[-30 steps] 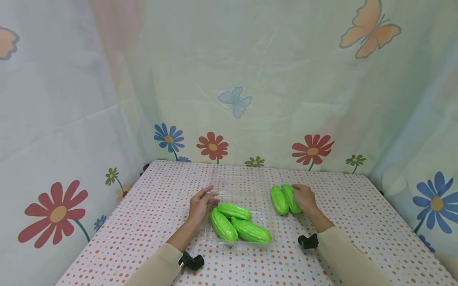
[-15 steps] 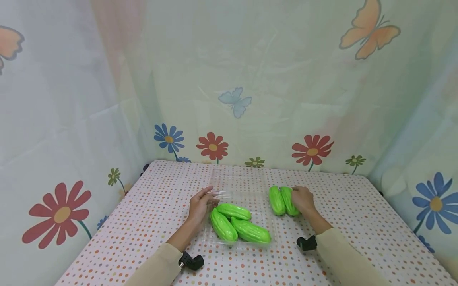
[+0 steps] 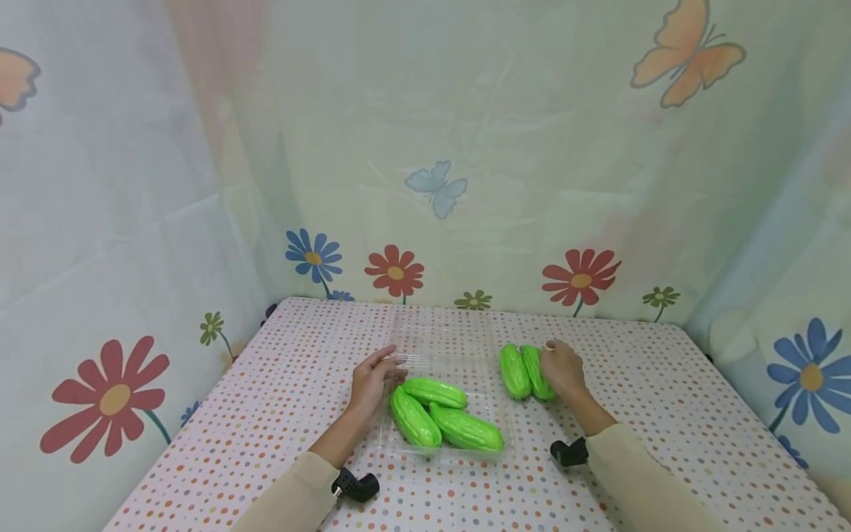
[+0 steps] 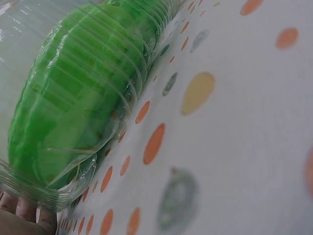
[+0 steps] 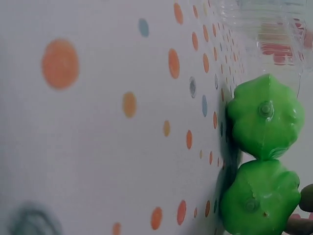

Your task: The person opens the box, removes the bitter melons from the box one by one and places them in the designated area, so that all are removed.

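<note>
A clear plastic clamshell box [image 3: 492, 452] lies in the middle of the table with its lid [image 3: 442, 332] folded back. Three glossy green, ridged toy bitter melons [image 3: 467, 428] rest in its base. My left hand [image 3: 368, 384] is at the box's left side; in the left wrist view its fingers [image 4: 27, 209] touch the ribbed wall. To the right of the box, two more toy bitter melons lie side by side: an outer one [image 5: 259, 198] and an inner one [image 5: 266, 115]. My right hand [image 3: 564, 369] touches the outer one, fingertips against its upper side.
White dotted cloth [image 3: 266, 414] covers the table. A flowered curtain [image 3: 505, 185] hangs behind and along both sides. Black wrist cameras [image 3: 357, 485] hang below the cuffs.
The two toy bitter melons outside the box have shifted slightly left along with my right hand, mostly in the first half second. My left hand, the box and its contents have stayed put.
</note>
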A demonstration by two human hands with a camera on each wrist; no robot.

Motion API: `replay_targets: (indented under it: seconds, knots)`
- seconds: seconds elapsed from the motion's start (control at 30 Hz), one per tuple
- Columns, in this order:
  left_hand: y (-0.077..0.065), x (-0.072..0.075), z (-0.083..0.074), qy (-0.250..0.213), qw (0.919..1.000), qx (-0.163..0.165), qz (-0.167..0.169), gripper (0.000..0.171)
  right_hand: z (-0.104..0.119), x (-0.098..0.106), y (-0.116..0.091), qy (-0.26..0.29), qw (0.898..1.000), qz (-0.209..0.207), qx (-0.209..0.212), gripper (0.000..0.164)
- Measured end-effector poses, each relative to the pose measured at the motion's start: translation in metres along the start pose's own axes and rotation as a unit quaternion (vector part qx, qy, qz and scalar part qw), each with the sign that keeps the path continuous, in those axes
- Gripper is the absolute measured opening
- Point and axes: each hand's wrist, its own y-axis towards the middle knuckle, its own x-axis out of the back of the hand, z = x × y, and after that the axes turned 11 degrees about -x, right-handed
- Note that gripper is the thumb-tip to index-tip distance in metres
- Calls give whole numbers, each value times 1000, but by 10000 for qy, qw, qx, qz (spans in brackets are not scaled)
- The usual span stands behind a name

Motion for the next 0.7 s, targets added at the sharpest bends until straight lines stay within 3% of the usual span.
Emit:
replay_targets:
  seconds: [0.3, 0.47, 0.7]
  knots:
    - [0, -1, 2, -162, 9998, 77, -80, 47, 18, -1, -15, 333, 9983, -352, 331, 54]
    - [-1, -1, 2, -150, 9999, 44, -40, 47, 30, -2, -27, 428, 9979, -253, 418, 54]
    - [2, -1, 2, -192, 9998, -6, -11, 48, 45, -11, -43, 471, 9950, -2, 882, 49]
